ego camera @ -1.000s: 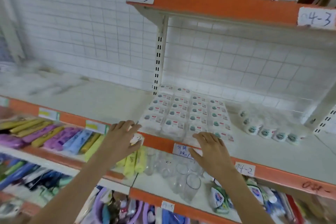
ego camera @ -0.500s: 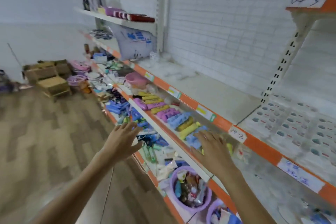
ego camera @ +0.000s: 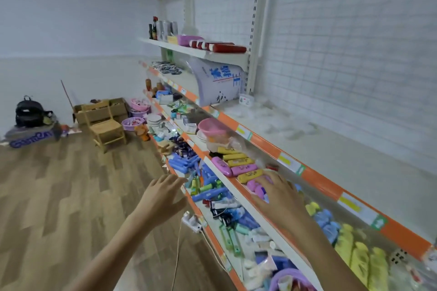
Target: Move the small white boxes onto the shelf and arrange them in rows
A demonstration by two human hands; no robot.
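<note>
1. Orange strips run along the front edge of the long shelf (ego camera: 354,156), and yellow and white labels sit on them.
2. That shelf top is mostly bare, with some clear plastic wrap (ego camera: 281,123) lying on it.
3. One small white box (ego camera: 246,99) sits far back on this shelf, next to a big white bag with blue writing (ego camera: 217,82). No other small white boxes show up.
4. The left hand (ego camera: 163,198) is out over the wood floor (ego camera: 59,196), fingers spread and loose. It holds nothing.
5. The right hand (ego camera: 279,196) is flat and spread out over the lower shelf, fingers straight. It holds nothing. I cannot tell if it touches the things under it.
6. Pink and yellow cases (ego camera: 238,164) lie in a row just past the right hand.
7. Blue tubes and packs (ego camera: 205,186) fill the shelf below.
8. A small wooden chair (ego camera: 105,125) and cardboard boxes (ego camera: 101,107) stand far away by the wall, near a black backpack (ego camera: 29,112).
</note>
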